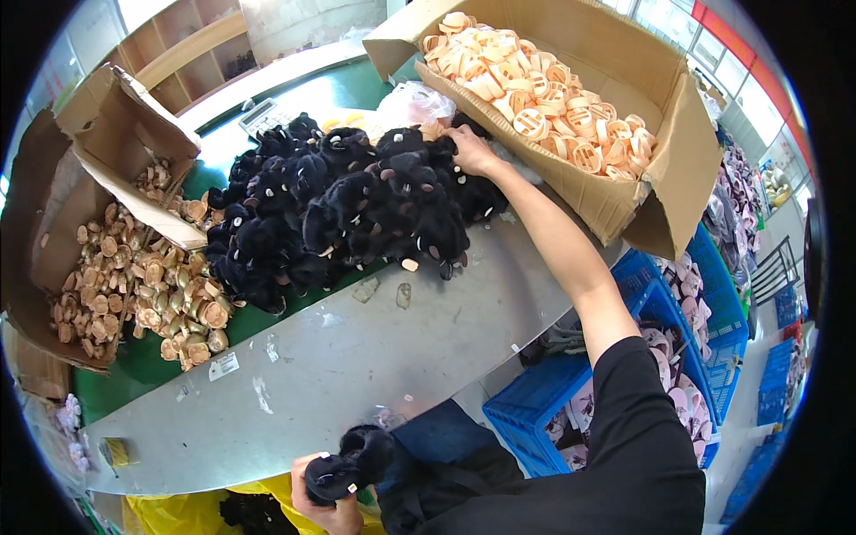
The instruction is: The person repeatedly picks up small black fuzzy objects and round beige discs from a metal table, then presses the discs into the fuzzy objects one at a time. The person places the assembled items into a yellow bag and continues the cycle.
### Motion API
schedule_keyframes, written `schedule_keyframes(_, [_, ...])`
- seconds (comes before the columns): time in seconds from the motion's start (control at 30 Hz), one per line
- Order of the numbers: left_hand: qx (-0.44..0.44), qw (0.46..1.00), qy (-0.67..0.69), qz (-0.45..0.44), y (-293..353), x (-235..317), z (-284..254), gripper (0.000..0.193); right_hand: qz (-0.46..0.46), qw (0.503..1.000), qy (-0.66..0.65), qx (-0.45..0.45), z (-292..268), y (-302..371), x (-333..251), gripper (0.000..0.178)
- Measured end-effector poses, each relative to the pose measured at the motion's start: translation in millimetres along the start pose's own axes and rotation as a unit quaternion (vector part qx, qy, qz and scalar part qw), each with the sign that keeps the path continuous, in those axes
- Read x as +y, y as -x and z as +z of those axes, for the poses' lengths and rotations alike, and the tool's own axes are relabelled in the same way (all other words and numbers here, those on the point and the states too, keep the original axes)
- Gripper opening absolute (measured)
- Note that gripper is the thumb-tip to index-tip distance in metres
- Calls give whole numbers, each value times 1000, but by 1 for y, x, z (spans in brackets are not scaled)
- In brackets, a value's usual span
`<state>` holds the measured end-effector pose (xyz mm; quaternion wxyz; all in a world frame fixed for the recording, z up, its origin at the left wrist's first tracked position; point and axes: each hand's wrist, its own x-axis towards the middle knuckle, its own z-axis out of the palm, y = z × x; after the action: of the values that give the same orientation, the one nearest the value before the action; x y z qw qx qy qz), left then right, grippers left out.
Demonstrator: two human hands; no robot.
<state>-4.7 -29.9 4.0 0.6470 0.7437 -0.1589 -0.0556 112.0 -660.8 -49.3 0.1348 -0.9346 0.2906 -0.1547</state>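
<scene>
In my left hand (325, 510), low in the view in front of the table's edge, is a black plush piece (355, 465) with a small pale spot on it. The fingers are wrapped round its underside. My right arm stretches across the table. My right hand (471, 152) is at the far right end of a heap of black plush pieces (357, 201), beside a clear plastic bag (415, 104). Its fingers are bent together at the heap, and what they hold, if anything, is hidden.
A cardboard box (571, 174) of peach plastic parts (544, 107) stands at the far right. Gold-coloured parts (152, 285) spill from a torn box (40, 232) at the left. Blue crates (526, 419) of pale pink pieces flank me on the right; yellow bags (183, 514) lie below the table (357, 357).
</scene>
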Motion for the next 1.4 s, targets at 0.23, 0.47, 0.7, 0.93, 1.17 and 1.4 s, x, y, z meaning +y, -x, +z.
schedule_keyframes(0.23, [-2,1000,2,13,6,-5,-6,46,-9,999,-27,18,-12,6,10,46])
schedule_keyframes(0.47, [16,1000,-11,0,11,-6,-7,44,-68,996,-4,-62,-31,34,-13,61])
schedule_keyframes(0.7, [5,1000,-2,15,10,-8,-8,42,-2,976,-163,-143,-46,46,-9,68])
schedule_keyframes(0.93, [18,999,46,6,15,-14,-15,45,-35,987,-144,-64,-33,51,-14,66])
schedule_keyframes(1.17, [49,997,30,-54,4,-1,-7,40,-176,964,-151,133,-87,117,-89,61])
schedule_keyframes(1.4, [2,996,58,-69,-14,20,6,32,-420,867,-269,-15,-106,231,-230,55])
